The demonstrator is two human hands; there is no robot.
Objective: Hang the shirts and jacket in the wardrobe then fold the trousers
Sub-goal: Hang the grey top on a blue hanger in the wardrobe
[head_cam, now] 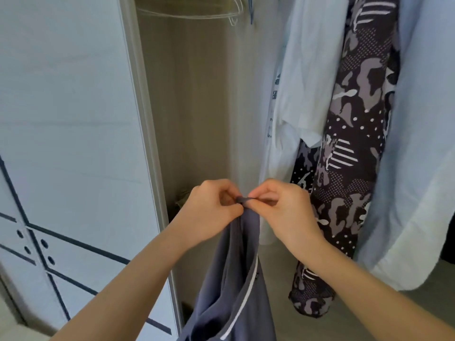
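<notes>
Grey-blue trousers (236,279) with a thin white side stripe hang down in front of the open wardrobe. My left hand (209,212) and my right hand (283,212) meet at chest height, and each pinches the top edge of the trousers between thumb and fingers. Inside the wardrobe on the right hang a white shirt (302,77), a dark camouflage-patterned jacket (357,143) and a pale blue shirt (423,156).
The wardrobe's left part (197,107) is bare inside, with white wire hangers (221,11) on the rail at the top. A white panel door with dark lines (69,143) stands to the left. The wardrobe floor (278,267) shows below the clothes.
</notes>
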